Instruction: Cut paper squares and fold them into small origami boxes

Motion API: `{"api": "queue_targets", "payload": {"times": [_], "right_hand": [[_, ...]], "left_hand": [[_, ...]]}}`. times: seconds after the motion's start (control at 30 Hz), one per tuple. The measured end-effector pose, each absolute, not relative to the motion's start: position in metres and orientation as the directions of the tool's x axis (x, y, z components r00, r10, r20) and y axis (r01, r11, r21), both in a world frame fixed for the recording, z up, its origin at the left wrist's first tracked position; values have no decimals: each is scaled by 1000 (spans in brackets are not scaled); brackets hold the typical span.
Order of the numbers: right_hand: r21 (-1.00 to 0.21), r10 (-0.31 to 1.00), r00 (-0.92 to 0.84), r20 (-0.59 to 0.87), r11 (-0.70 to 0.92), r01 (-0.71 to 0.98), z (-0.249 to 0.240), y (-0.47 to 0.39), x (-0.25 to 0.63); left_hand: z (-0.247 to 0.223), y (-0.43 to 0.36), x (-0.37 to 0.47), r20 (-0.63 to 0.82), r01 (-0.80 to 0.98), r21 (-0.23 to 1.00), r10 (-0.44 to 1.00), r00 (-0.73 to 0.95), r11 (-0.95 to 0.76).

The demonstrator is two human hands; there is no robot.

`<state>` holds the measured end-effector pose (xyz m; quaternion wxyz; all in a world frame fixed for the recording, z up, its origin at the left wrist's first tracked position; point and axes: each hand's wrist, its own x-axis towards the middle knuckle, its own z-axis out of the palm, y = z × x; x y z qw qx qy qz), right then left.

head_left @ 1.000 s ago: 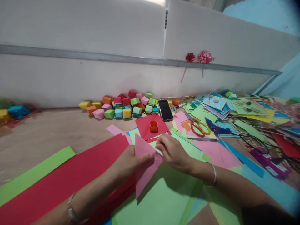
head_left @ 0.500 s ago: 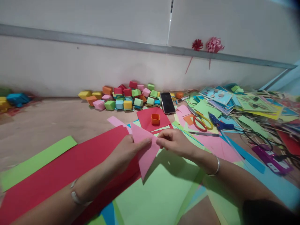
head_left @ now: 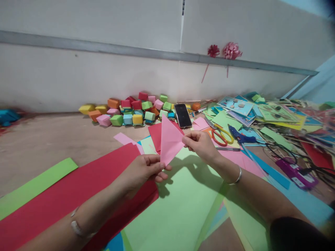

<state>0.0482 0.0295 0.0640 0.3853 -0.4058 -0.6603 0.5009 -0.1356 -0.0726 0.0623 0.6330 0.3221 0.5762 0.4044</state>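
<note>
A pink sheet of paper folded into a triangle [head_left: 170,141] is held up between both hands. My left hand [head_left: 148,169] pinches its lower corner between thumb and fingers. At the right corner, the thumb and forefinger of my right hand [head_left: 200,143] are closed on it. Beneath lies a large light green sheet [head_left: 180,205]. To the left is a stack of red paper [head_left: 78,195], partly under my left forearm. A red square of paper [head_left: 155,134] shows behind the pink triangle.
Small coloured paper boxes [head_left: 137,119] are heaped along the wall beside a phone [head_left: 183,116]. On the right lie scissors [head_left: 222,135], a blue glue gun [head_left: 240,136], a purple power strip [head_left: 297,174] and piled cards [head_left: 237,105]. Paper flowers [head_left: 231,51] stand against the wall.
The pink triangle has been turned and raised, its point now upward. My left hand has shifted from its face to its lower corner. The small orange paper ring is now hidden behind it.
</note>
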Motion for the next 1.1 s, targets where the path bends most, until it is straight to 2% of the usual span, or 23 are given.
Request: {"api": "queue_targets", "payload": {"times": [0.2,0.5,0.67,0.73,0.77,0.8,0.83,0.87,0.97,1.1], "right_hand": [[-981,925,-367,98,152,123,65,33,50],[-963,890,-446,101,199,180,61,31,48],[-936,826,-559,74,252,247,63,35,48],[-821,833,-548,73,362,441,71,45,54],[-693,856,-513,72,412,591,77,51,60],[-512,884,-462,74,431,743,82,57,68],[-271,921,-386,58,387,881,88,64,77],[-170,946,-321,41,323,931,92,71,87],[-24,979,-201,-40,200,980,95,91,119],[86,969,-159,-188,178,980,79,116,145]], "left_hand": [[59,-74,-137,-478,-128,866,876,74,483],[58,-77,-137,-393,109,917,915,87,384],[47,-80,-138,-448,57,894,890,86,444],[45,-78,-139,-455,44,890,890,22,454],[46,-77,-140,-452,28,891,892,-31,453],[47,-75,-141,-447,2,894,890,-92,449],[49,-74,-141,-439,-41,898,885,-156,438],[52,-73,-141,-432,-97,902,876,-214,421],[62,-70,-140,-410,-251,907,847,-338,338],[72,-66,-137,-397,-381,893,814,-423,238]]}}
